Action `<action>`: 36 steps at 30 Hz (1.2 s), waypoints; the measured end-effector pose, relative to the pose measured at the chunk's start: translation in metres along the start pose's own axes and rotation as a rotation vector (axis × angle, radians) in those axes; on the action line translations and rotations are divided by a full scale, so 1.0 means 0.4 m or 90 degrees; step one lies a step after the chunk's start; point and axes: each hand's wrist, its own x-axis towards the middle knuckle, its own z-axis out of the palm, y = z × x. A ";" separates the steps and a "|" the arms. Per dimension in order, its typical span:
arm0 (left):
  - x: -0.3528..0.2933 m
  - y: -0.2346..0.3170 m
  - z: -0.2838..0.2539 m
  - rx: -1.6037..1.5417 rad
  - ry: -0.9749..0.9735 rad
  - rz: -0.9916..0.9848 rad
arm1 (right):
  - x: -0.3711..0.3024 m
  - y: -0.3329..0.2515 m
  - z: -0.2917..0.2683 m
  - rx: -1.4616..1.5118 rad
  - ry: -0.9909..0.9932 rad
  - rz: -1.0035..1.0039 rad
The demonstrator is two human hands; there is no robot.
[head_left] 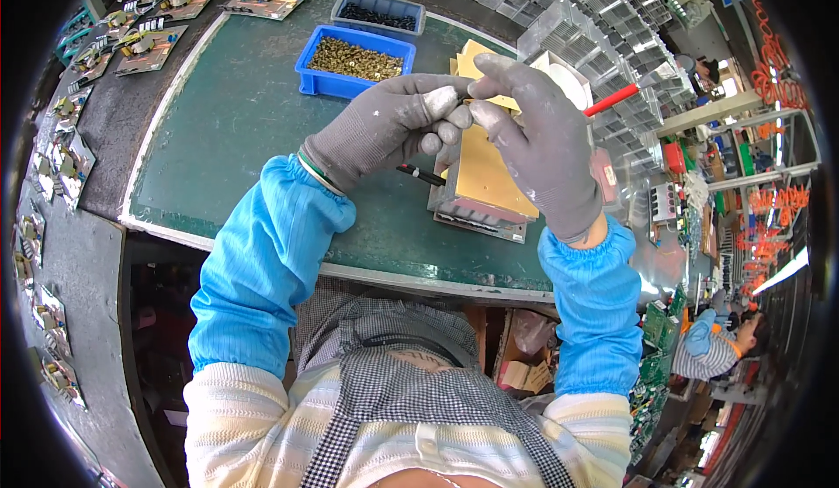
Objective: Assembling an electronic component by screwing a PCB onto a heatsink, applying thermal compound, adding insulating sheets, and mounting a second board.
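Both hands wear grey gloves and meet above the table, fingertips to fingertips. My left hand (380, 125) is closed in a pinch, thumb against curled fingers. My right hand (549, 143) bends its thumb and fingers in to the same spot. Whatever small thing lies between them is hidden by the gloves. Beneath my right hand is a flat yellow panel (494, 178) on top of a stack with a metal lower edge. A black pen-like rod (421, 174) sticks out beside the stack, under my left hand.
Beyond my left hand stand a blue bin (328, 84) of small brass-coloured parts and a grey bin (418, 29) of black parts. Circuit boards (153, 48) line the left side. Finned metal pieces (568, 38) are piled at back right, near a red rod (612, 100). Another person (706, 348) is far right.
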 end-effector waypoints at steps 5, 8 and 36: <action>-0.005 0.000 0.016 0.040 0.105 0.021 | 0.002 -0.012 0.005 -0.024 0.066 -0.010; 0.000 0.000 0.009 0.031 0.133 -0.002 | -0.001 -0.018 0.003 -0.013 -0.001 -0.011; 0.000 0.013 0.063 0.198 0.159 -0.023 | -0.016 0.022 0.027 0.211 -0.021 0.222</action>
